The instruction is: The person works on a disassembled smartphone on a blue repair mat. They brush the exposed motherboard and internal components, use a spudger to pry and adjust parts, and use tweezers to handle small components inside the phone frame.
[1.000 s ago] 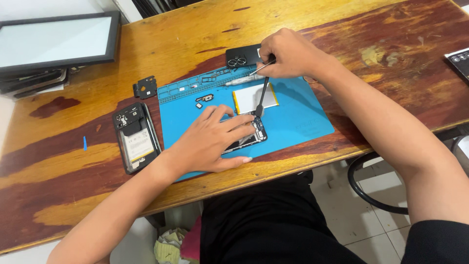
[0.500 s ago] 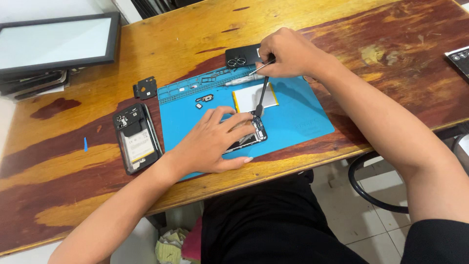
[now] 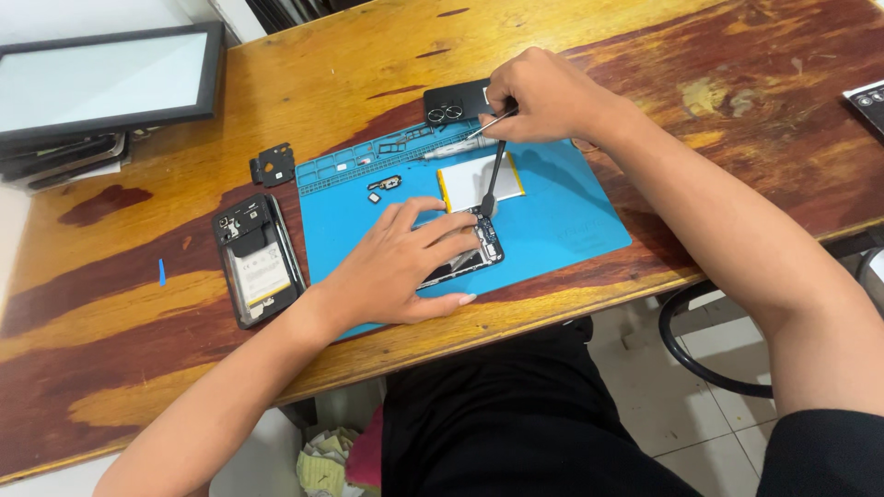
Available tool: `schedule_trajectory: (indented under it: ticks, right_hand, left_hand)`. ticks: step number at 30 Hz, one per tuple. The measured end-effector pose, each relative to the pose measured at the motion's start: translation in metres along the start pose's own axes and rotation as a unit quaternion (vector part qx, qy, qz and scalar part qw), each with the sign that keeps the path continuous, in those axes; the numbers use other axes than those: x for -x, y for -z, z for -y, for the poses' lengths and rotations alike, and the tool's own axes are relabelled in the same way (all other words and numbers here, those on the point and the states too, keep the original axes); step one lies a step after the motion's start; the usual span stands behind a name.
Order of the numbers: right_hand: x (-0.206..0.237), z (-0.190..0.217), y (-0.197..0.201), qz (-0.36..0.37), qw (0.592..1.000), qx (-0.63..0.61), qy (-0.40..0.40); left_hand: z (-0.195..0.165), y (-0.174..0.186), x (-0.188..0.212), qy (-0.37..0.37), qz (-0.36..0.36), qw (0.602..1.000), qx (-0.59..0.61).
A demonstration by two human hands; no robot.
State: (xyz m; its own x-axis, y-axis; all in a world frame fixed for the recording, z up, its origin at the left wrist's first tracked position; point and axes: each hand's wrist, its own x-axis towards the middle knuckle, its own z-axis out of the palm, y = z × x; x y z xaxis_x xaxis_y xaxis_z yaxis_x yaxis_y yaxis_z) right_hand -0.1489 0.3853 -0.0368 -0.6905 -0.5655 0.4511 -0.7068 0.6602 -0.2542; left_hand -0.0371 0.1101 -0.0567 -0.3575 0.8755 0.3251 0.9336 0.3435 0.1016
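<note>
Blue mat [image 3: 571,221] on the bench carries the opened phone [image 3: 465,258]; the left hand [image 3: 396,267] pins it, fingers spread, while the right hand [image 3: 543,97] pinches a spudger [image 3: 493,179], best levered gently.

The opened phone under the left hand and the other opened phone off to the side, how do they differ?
The phone under the left hand lies on the blue mat, mostly covered; the other opened phone lies on bare wood, untouched and fully in view. The phone on the mat has the black tool from the right hand on it; the other has none. Both lie flat with their insides exposed.
</note>
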Motion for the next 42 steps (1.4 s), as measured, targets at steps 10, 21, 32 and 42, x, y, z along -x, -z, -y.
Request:
schedule_trajectory:
  ticks: [10,21,32,42]
  right_hand:
    - [-0.001,-0.003,-0.001,-0.003,1.000,-0.001,0.022]
    - [0.001,0.006,0.004,-0.008,0.999,-0.014,0.030]
    - [-0.001,0.009,0.008,0.002,1.000,-0.003,0.009]
    - [-0.003,0.008,0.007,-0.053,0.998,-0.006,0.045]
  left_hand:
    - [-0.002,0.004,-0.005,-0.007,0.012,0.999,-0.034]
    - [-0.011,0.005,-0.016,-0.044,0.020,0.994,-0.101]
    - [-0.012,0.007,-0.007,-0.032,-0.011,0.996,-0.079]
    - [0.002,0.019,-0.004,-0.031,0.001,0.999,0.018]
